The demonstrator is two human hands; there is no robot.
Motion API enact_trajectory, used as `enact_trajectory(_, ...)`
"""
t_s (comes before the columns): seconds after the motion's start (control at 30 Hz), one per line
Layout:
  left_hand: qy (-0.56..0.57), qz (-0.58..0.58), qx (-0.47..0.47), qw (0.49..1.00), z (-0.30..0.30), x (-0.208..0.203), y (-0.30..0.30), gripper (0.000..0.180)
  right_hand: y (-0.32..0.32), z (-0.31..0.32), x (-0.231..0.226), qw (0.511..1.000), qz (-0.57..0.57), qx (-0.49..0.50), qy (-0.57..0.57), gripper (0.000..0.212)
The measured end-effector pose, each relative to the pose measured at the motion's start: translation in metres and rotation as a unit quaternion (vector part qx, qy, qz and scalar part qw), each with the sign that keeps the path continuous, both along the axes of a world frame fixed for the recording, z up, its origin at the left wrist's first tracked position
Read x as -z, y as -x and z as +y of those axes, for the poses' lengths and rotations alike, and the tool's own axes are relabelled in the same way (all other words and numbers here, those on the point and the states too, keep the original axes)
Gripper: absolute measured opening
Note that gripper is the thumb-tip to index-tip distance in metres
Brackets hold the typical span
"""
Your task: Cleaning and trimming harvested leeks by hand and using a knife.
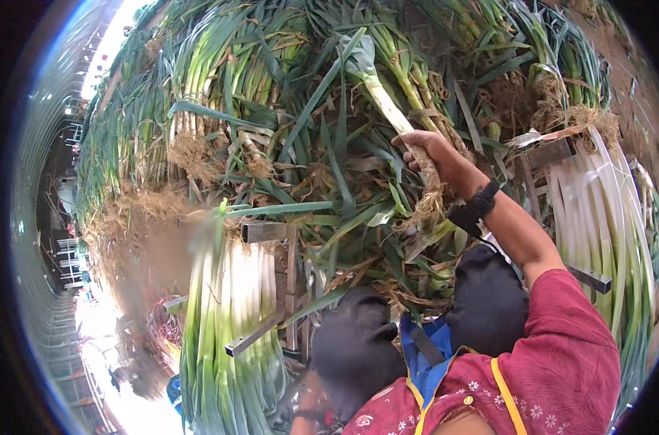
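My right hand [440, 158], with a black band at its wrist, is closed around the lower white shaft of a leek [387, 105]. The leek is tilted, its green leaves pointing away from me and its roots [425, 210] hanging below my fist. Low beside my left knee is my left hand [312, 391], blurred and partly hidden, so its fingers cannot be made out. Loose leaves and dry peelings [344, 181] cover the ground in front of my knees.
Untrimmed leeks [228, 65] with roots lie heaped across the far side. Cleaned white leeks [231, 312] rest on a metal frame [253, 337] at my left. More cleaned leeks [598, 210] lie at my right, near a metal bar end [590, 279].
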State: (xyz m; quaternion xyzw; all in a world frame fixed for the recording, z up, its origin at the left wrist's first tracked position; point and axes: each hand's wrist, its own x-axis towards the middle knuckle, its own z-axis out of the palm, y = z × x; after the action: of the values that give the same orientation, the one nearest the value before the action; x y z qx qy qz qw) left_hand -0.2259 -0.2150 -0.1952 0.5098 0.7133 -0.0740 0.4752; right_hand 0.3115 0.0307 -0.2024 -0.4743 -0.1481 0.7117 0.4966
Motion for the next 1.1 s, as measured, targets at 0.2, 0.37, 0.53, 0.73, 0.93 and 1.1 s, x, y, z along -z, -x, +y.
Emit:
enact_trajectory(0.2,-0.177,-0.038,0.163,0.97,0.122,-0.035,-0.091,0.032,0.014,-0.014,0.006,0.908,-0.329,-0.255,-0.047,0.06)
enact_trajectory(0.37,-0.238,-0.162,0.27,0.919,0.211,-0.047,-0.182,0.029,-0.012,-0.008,0.054,0.643,-0.75,-0.119,-0.098,0.061)
enact_trajectory(0.53,-0.274,-0.239,0.355,0.861,0.282,-0.015,-0.259,0.028,-0.051,-0.006,0.111,0.617,-0.775,-0.12,0.063,0.088)
enact_trajectory(0.73,-0.199,-0.332,0.292,0.875,0.33,0.043,-0.349,0.028,-0.113,-0.003,0.131,0.796,-0.592,-0.124,0.014,0.095)
enact_trajectory(0.93,-0.076,-0.363,0.112,0.922,0.335,0.077,-0.399,0.046,-0.091,0.002,0.082,0.892,-0.452,-0.021,-0.016,0.077)
enact_trajectory(1.1,0.141,-0.442,-0.098,0.881,0.338,0.064,-0.427,0.069,-0.059,0.011,0.021,0.942,-0.326,0.044,-0.059,0.074)
